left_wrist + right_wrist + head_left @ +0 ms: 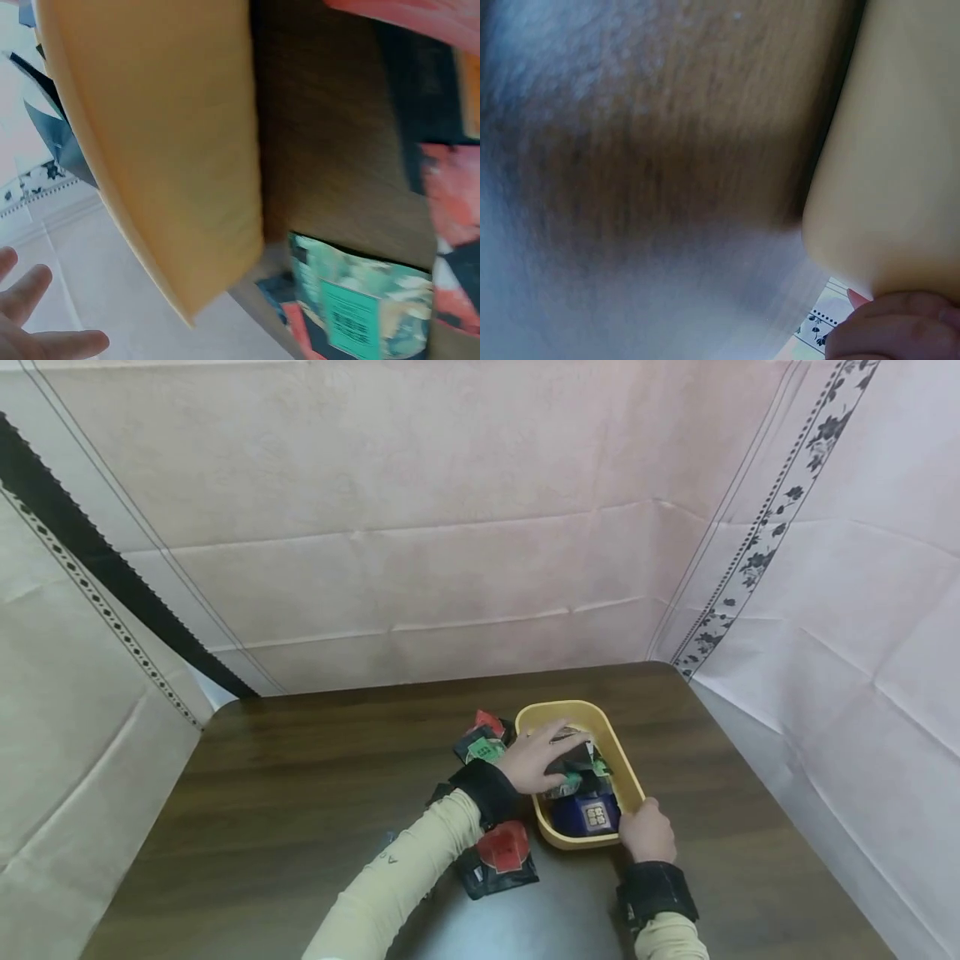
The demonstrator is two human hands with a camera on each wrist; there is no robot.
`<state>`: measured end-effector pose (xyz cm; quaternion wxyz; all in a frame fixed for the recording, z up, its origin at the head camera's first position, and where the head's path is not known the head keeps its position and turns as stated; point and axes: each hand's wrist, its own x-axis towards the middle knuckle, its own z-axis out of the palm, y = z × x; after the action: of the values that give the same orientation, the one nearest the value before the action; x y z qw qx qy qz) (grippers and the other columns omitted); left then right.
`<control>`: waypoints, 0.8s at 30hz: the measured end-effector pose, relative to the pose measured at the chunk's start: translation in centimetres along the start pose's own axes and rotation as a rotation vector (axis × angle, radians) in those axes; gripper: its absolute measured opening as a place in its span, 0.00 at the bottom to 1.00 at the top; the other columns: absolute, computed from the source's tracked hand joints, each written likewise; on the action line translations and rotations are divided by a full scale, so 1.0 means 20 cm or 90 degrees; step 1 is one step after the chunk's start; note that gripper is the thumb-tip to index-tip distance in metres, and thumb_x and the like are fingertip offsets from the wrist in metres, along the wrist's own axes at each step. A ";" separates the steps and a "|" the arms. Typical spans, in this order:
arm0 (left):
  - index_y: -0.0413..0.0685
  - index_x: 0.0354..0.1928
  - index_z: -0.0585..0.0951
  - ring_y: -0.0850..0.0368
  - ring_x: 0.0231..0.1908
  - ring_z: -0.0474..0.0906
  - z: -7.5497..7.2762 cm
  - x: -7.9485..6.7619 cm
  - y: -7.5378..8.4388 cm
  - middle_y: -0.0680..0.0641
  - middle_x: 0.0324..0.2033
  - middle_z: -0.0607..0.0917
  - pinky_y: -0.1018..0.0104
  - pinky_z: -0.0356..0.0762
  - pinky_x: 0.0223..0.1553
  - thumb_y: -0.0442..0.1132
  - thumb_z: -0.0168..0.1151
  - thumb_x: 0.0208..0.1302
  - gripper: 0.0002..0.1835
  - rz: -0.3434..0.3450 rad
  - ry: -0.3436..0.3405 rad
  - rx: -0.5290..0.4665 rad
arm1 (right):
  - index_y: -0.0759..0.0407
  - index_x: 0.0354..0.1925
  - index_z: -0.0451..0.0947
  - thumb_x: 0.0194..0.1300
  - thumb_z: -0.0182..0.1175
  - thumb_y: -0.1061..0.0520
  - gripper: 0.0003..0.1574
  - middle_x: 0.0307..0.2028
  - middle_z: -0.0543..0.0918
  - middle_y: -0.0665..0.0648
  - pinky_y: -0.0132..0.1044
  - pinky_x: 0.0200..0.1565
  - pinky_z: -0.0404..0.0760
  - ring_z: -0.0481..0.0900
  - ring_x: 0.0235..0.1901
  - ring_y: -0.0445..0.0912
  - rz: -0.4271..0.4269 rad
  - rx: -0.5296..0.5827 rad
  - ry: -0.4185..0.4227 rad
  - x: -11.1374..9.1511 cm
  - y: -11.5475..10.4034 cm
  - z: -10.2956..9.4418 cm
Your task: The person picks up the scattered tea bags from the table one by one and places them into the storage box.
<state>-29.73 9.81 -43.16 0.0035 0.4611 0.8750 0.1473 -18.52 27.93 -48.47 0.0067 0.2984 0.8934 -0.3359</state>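
A yellow basket (627, 760) holds several small packets, among them a dark blue one (596, 814) with a pale square label. Over the basket's left side reaches my left hand (534, 758), its fingers spread above a dark packet (576, 760). In the left wrist view those fingers (26, 296) show apart, beyond the basket's outer wall (161, 150). My right hand (648, 833) grips the basket's near right corner by the rim. The right wrist view shows its curled fingers (900, 330) against the basket wall (892, 165).
Left of the basket lie more packets on the brown wooden table (322, 793): a green-labelled one (483, 747), a red one (489, 722) behind it, and a black one with a red patch (504, 847) nearer me. White patterned cloth (450, 568) hangs around the table.
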 end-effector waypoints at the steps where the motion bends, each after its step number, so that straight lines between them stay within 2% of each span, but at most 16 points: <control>1: 0.64 0.69 0.55 0.51 0.66 0.50 -0.01 -0.02 -0.01 0.45 0.68 0.53 0.38 0.47 0.59 0.46 0.62 0.57 0.40 0.000 0.009 -0.006 | 0.74 0.53 0.57 0.61 0.44 0.58 0.27 0.44 0.71 0.79 0.59 0.38 0.71 0.72 0.40 0.68 -0.001 -0.001 0.002 0.00 0.00 0.00; 6: 0.60 0.69 0.54 0.48 0.65 0.53 -0.03 -0.15 -0.07 0.45 0.67 0.54 0.37 0.50 0.57 0.43 0.62 0.56 0.41 -0.005 0.047 -0.007 | 0.74 0.52 0.58 0.61 0.45 0.58 0.26 0.42 0.71 0.79 0.59 0.38 0.71 0.72 0.40 0.69 -0.009 -0.003 0.009 0.01 -0.02 -0.01; 12: 0.50 0.64 0.65 0.49 0.59 0.61 -0.02 -0.33 -0.10 0.42 0.59 0.67 0.49 0.58 0.58 0.41 0.62 0.55 0.33 0.012 0.050 0.047 | 0.75 0.51 0.58 0.60 0.44 0.58 0.25 0.42 0.71 0.78 0.59 0.38 0.71 0.73 0.39 0.69 -0.010 -0.004 0.021 0.01 -0.02 -0.01; 15: 0.49 0.61 0.68 0.51 0.56 0.64 0.00 -0.40 -0.09 0.45 0.54 0.72 0.54 0.61 0.57 0.42 0.63 0.54 0.31 0.020 0.038 0.076 | 0.75 0.52 0.58 0.61 0.44 0.58 0.26 0.43 0.71 0.78 0.59 0.38 0.71 0.72 0.40 0.68 -0.006 -0.006 0.017 0.01 -0.01 -0.01; 18: 0.51 0.61 0.69 0.52 0.55 0.65 0.03 -0.46 -0.08 0.46 0.52 0.72 0.56 0.64 0.55 0.44 0.63 0.55 0.30 0.030 0.022 0.104 | 0.76 0.52 0.58 0.61 0.44 0.59 0.25 0.43 0.71 0.78 0.59 0.39 0.71 0.72 0.40 0.68 -0.002 -0.003 0.015 0.00 -0.01 -0.01; 24: 0.55 0.58 0.71 0.54 0.51 0.67 0.13 -0.56 0.01 0.49 0.50 0.73 0.57 0.68 0.50 0.52 0.61 0.56 0.28 0.052 -0.063 0.164 | 0.76 0.52 0.58 0.60 0.44 0.58 0.26 0.43 0.71 0.78 0.59 0.40 0.71 0.72 0.41 0.68 -0.003 -0.004 0.013 -0.01 -0.01 0.00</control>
<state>-22.88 1.54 -46.96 -0.0183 0.4995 0.8661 0.0104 -18.36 27.75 -48.25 -0.0019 0.2998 0.8951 -0.3300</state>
